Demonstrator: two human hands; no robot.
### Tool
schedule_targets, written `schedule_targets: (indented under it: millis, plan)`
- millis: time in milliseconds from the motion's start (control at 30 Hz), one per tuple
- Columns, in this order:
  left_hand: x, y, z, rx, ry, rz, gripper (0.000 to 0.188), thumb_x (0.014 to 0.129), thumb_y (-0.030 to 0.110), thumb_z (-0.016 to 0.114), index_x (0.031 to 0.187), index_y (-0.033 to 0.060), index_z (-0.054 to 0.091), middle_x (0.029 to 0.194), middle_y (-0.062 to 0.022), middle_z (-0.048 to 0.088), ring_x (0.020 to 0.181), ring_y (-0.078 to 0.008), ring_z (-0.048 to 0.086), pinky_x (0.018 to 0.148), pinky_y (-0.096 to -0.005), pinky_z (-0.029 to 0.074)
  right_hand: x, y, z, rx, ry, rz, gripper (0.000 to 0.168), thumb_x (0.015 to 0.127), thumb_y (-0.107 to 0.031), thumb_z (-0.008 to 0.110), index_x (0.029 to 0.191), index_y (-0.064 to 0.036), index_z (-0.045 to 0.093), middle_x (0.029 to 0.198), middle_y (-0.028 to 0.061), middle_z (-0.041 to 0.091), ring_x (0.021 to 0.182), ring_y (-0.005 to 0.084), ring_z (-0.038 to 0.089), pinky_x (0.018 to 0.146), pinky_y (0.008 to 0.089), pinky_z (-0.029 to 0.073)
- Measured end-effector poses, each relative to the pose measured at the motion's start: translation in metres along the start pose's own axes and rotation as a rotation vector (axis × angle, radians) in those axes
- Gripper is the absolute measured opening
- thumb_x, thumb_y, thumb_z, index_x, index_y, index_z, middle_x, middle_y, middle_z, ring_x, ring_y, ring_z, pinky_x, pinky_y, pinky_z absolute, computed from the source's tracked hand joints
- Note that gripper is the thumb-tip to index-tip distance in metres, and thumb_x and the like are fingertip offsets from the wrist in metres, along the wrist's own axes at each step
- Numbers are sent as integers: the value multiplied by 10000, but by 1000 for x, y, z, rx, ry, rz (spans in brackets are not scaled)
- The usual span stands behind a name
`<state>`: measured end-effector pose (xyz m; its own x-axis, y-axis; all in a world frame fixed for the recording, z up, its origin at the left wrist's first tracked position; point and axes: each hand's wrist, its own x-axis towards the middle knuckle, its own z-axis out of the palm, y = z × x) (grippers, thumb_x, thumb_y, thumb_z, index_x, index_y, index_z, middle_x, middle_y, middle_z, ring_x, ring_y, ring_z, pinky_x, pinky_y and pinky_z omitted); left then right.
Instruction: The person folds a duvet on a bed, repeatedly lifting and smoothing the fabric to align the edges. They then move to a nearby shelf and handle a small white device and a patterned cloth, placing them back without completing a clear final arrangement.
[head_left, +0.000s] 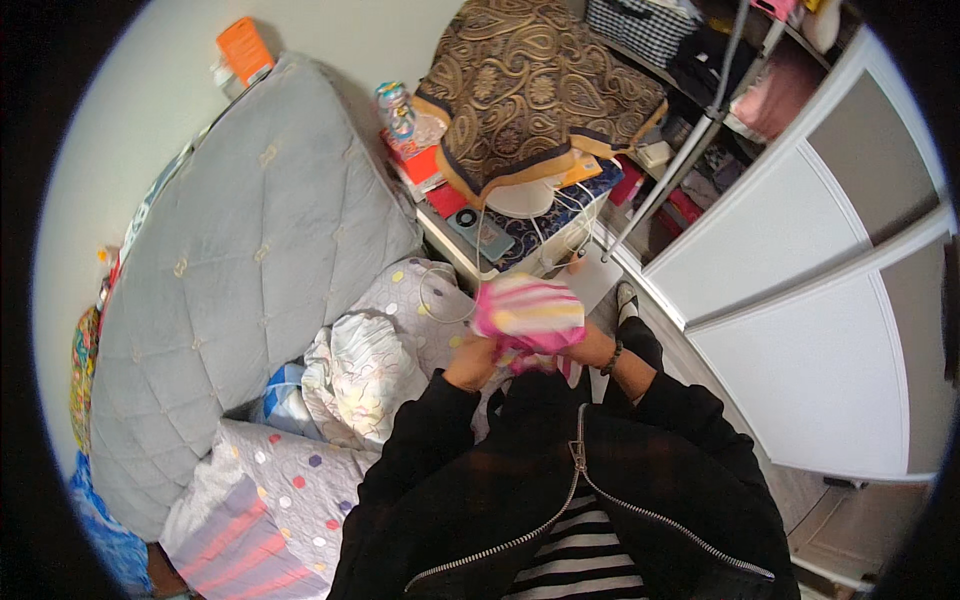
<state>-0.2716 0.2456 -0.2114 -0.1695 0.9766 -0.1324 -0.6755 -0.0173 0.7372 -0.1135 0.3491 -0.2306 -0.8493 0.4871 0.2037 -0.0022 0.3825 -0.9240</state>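
Observation:
A pink, white and yellow striped cloth (531, 309) is held up in front of my body, blurred by motion. My left hand (474, 360) grips its left side near the bottom, with the fingers hidden behind the fabric. At the right side my right hand (592, 346), with a dark beaded bracelet at the wrist, also holds the cloth. More pink fabric hangs below, between the two hands. Just beyond the cloth stands a bedside cabinet (448, 238) with a phone (484, 234) lying on top.
A grey quilted cushion or mattress (247, 247) leans on the wall at left. Crumpled white bedding (371, 367) lies on a dotted bedspread (315, 484). Paisley fabric (540, 90) covers something on the cabinet, and white cables (574, 217) hang nearby. White sliding doors (780, 225) and a metal pole (667, 176) stand at right.

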Motion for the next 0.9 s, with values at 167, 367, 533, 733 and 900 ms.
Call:
schedule_targets:
  millis: [167,367,533,733,900]
  plan:
    - [14,8,-53,234,123,113,291,847,146,430,1117,38,461,1040,-91,531,916,-168,526,794,-274,414,-25,-11,-16,496,94,336,257,786,-66,550,1035,-9,529,893,-26,577,809,54,512,723,213,421]
    - [10,-19,-34,678,160,105,643,708,92,602,1255,74,264,1252,-89,341,1101,-197,387,862,-290,357,-31,-26,-57,-165,110,6,258,704,-119,586,930,-5,535,774,121,580,666,223,564,648,288,433]
    - [-1,-31,28,730,-407,-10,583,732,110,592,1235,61,302,1226,-94,392,1095,-176,403,883,-290,349,-16,-82,-46,-87,-79,-25,261,653,-157,607,871,-33,537,720,147,556,705,270,571,624,318,431]
    - [2,-42,32,-14,-77,-89,356,841,140,437,1175,28,388,1154,-109,465,1042,-205,465,887,-339,373,-18,-70,-49,30,255,53,538,682,-246,642,1122,-18,432,1005,150,533,931,224,528,802,288,404]
    - [12,-32,36,-458,-115,-15,348,848,197,408,1153,29,407,1146,-108,472,1037,-250,471,895,-390,374,-34,-46,-4,280,44,139,678,699,-297,656,1226,-23,330,1183,161,432,1095,194,410,907,312,338]
